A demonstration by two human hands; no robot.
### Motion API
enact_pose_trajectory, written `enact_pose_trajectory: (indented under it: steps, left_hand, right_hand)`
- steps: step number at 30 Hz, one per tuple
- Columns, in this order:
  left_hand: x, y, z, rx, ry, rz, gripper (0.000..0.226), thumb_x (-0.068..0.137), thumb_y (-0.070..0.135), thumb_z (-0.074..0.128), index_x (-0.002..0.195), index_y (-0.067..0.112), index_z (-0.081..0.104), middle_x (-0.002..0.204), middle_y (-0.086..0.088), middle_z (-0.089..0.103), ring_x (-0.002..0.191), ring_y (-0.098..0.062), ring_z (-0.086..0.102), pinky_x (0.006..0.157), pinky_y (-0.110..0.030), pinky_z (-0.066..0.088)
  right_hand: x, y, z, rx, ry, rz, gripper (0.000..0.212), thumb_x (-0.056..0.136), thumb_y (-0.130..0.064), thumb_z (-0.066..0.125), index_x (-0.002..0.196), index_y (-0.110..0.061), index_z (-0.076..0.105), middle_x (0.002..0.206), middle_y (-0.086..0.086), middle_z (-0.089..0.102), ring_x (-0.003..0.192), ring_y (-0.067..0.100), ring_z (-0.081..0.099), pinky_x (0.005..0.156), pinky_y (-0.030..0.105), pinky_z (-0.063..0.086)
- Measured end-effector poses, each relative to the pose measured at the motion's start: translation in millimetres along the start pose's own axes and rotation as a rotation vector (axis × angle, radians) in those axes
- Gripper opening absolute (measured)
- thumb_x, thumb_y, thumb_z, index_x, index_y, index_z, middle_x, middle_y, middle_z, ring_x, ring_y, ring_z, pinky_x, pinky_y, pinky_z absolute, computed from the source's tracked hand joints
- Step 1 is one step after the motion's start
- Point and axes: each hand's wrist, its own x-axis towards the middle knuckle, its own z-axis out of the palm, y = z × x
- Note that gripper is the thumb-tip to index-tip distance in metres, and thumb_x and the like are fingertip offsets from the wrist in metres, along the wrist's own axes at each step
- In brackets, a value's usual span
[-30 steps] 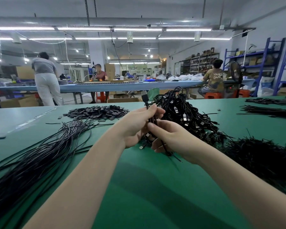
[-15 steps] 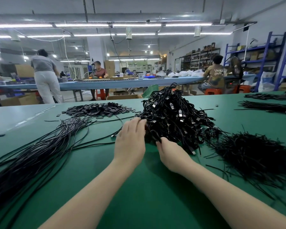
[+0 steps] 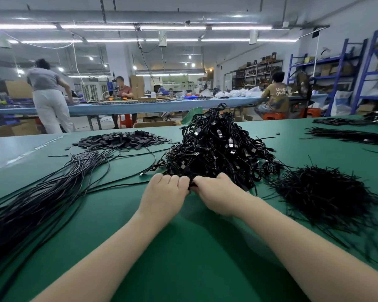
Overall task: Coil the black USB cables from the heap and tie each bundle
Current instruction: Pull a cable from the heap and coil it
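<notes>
On green table [image 3: 183, 247]: two hands, one heap [image 3: 218, 153].

green table [image 3: 183, 247] up front; behind it a long blue table [image 3: 140, 106] carrying white bags [image 3: 236, 92] and small parts. three people there: one standing in grey top and white trousers [image 3: 48, 97] far left, one seated in a red shirt [image 3: 123, 91] facing this way, one seated on an orange stool [image 3: 273, 116] in a printed olive tee [image 3: 275, 95]. blue shelving [image 3: 340, 70] with boxes on the right, black fan [image 3: 302, 85] beside it, strip lights [image 3: 131, 27] and ducting overhead, cardboard boxes [image 3: 154, 124] on the floor.
</notes>
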Motion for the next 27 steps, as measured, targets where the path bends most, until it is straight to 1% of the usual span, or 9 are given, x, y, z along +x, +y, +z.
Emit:
enact_pose_trajectory:
  steps: [4, 9, 11, 12, 14, 17, 20, 24, 27]
  left_hand:
    - [-1, 6, 0, -0.082, -0.128, -0.054, 0.035, 0.059, 0.025, 0.088, 0.056, 0.016, 0.053, 0.041, 0.004, 0.049, 0.034, -0.017, 0.049, 0.042, -0.022, 0.034]
    - [3, 9, -2, -0.235, -0.182, -0.129, 0.036, 0.054, 0.016, 0.090, 0.061, 0.014, 0.054, 0.046, 0.003, 0.052, 0.035, -0.018, 0.050, 0.042, -0.022, 0.029]
    - [5, 13, -5, -0.276, -0.216, -0.126, 0.024, 0.076, 0.020, 0.076, 0.079, 0.013, 0.054, 0.065, -0.001, 0.061, 0.051, -0.019, 0.060, 0.047, -0.027, 0.027]
    - [7, 15, -4, -0.316, -0.245, -0.162, 0.015, 0.091, 0.024, 0.059, 0.090, 0.014, 0.049, 0.080, -0.002, 0.064, 0.066, -0.022, 0.064, 0.053, -0.030, 0.028]
    - [8, 21, -2, -0.533, -0.302, -0.260, 0.015, 0.102, 0.029, 0.033, 0.091, 0.018, 0.036, 0.095, -0.005, 0.062, 0.085, -0.032, 0.061, 0.060, -0.034, 0.027]
    - [0, 26, 0, -0.702, -0.257, -0.396, 0.024, 0.101, 0.033, 0.033, 0.081, 0.019, 0.031, 0.083, -0.004, 0.058, 0.077, -0.036, 0.056, 0.060, -0.036, 0.027]
    - [-9, 18, 3, -0.826, -0.229, -0.608, 0.033, 0.102, 0.034, 0.032, 0.071, 0.022, 0.027, 0.067, 0.004, 0.047, 0.062, -0.026, 0.047, 0.056, -0.036, 0.026]
    - [-11, 11, 10, -0.903, -0.243, -0.730, 0.035, 0.102, 0.033, 0.032, 0.070, 0.017, 0.031, 0.065, -0.002, 0.047, 0.058, -0.018, 0.043, 0.050, -0.034, 0.023]
    - [-10, 11, 13, -0.937, -0.301, -0.740, 0.037, 0.102, 0.035, 0.031, 0.071, 0.016, 0.031, 0.066, -0.003, 0.048, 0.061, -0.022, 0.044, 0.051, -0.034, 0.024]
  right_hand:
    - [6, 4, -18, -0.303, 0.062, -0.164, 0.023, 0.104, -0.035, 0.026, 0.089, -0.020, 0.035, 0.095, 0.002, 0.063, 0.084, 0.026, 0.061, 0.079, 0.038, 0.026]
    - [12, 8, -39, -0.517, 0.059, -0.358, 0.016, 0.102, -0.025, 0.029, 0.087, -0.020, 0.032, 0.089, 0.000, 0.063, 0.080, 0.025, 0.061, 0.075, 0.035, 0.028]
    - [7, 11, -45, -0.557, 0.080, -0.383, 0.017, 0.101, -0.023, 0.029, 0.088, -0.019, 0.039, 0.086, -0.001, 0.062, 0.077, 0.025, 0.060, 0.079, 0.035, 0.034]
    - [4, 14, -46, -0.583, 0.105, -0.402, 0.018, 0.101, -0.022, 0.030, 0.090, -0.018, 0.044, 0.083, -0.001, 0.061, 0.075, 0.025, 0.059, 0.081, 0.036, 0.037]
    - [-1, 19, -48, -0.624, 0.118, -0.428, 0.021, 0.100, -0.021, 0.032, 0.095, -0.016, 0.051, 0.082, -0.001, 0.060, 0.073, 0.025, 0.059, 0.084, 0.038, 0.041]
    - [-5, 29, -58, -0.566, 0.080, -0.268, 0.028, 0.100, -0.041, 0.034, 0.115, -0.023, 0.048, 0.101, -0.004, 0.061, 0.092, 0.021, 0.061, 0.090, 0.037, 0.035]
    - [-10, 62, -83, -0.391, -0.024, 0.144, 0.047, 0.092, -0.050, 0.050, 0.132, -0.029, 0.037, 0.122, -0.004, 0.056, 0.112, 0.018, 0.056, 0.097, 0.040, 0.034]
    - [-37, 98, -99, -0.354, -0.492, 0.370, 0.021, 0.083, -0.052, 0.063, 0.099, -0.037, 0.062, 0.093, -0.022, 0.060, 0.100, 0.011, 0.057, 0.087, 0.035, 0.035]
    - [-54, 101, -86, -0.386, -0.599, 0.368, 0.023, 0.081, -0.052, 0.066, 0.099, -0.039, 0.066, 0.084, -0.028, 0.054, 0.096, 0.007, 0.055, 0.084, 0.034, 0.030]
